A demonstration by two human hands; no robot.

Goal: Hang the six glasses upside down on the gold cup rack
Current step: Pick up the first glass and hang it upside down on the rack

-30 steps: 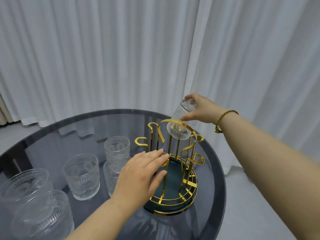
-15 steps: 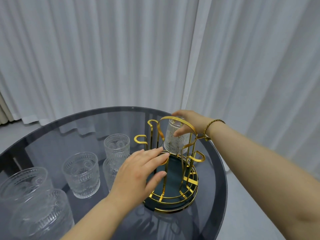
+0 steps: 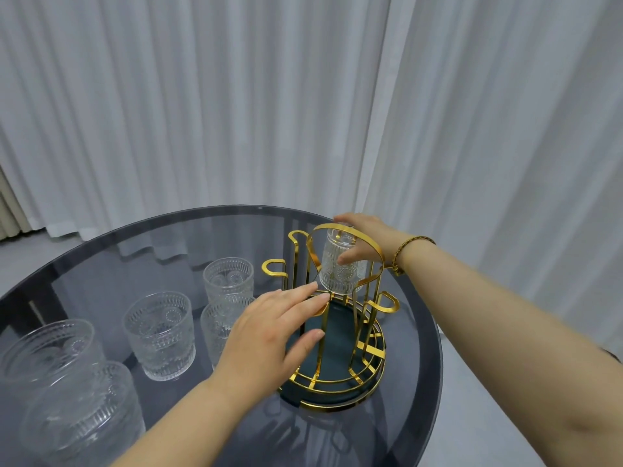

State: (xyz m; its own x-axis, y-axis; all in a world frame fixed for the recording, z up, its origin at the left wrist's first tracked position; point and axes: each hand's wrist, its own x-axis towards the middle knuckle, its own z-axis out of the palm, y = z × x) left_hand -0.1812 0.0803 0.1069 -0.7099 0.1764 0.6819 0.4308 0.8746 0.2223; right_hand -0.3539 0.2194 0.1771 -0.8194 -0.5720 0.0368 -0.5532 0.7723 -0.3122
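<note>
First glass going onto the rack

Near, at 7 o'clock: two glasses [image 3: 64, 382] waiting upright; two more [image 3: 158, 335] and a stacked pair [image 3: 227, 291] standing toward 9 o'clock on the table [image 3: 135, 244]. Centre: left hand [image 3: 269, 332], open and flat, bracing the rack [image 3: 340, 332]. Far, at 1 o'clock: right hand [image 3: 362, 244] gripping an inverted glass [image 3: 342, 267], having lowered it from above the top ring down onto a far peg. Seating looks nearly done; five remaining.
</note>
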